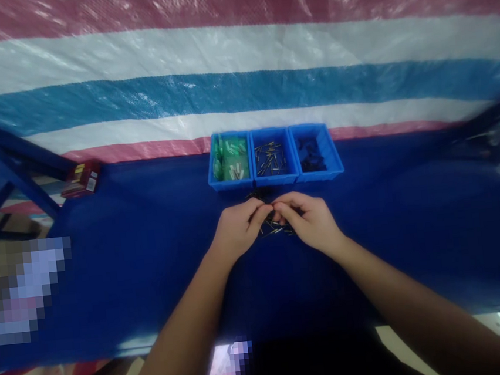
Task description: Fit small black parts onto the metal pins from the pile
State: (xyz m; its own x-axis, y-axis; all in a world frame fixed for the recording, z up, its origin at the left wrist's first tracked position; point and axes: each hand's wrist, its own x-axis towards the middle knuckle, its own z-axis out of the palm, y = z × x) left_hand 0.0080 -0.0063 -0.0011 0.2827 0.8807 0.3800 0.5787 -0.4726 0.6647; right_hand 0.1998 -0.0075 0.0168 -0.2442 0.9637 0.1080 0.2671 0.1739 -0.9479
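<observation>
Over the middle of the blue table, my left hand [240,227] and my right hand [310,220] meet at the fingertips. Both are closed in a pinch, thumbs toward each other. Whatever lies between the fingertips is too small and too covered to make out. Under and just behind the fingers is a loose pile of thin metal pins [276,230], dark with some brassy and silvery parts. My hands hide much of this pile.
Behind my hands stand three joined blue bins: the left bin [232,184] holds small pale pieces on green, the middle bin [276,180] thin brassy pins, the right bin [319,176] black parts. A red box [82,179] sits at the back left of the table [149,238], beside a blue frame [17,154].
</observation>
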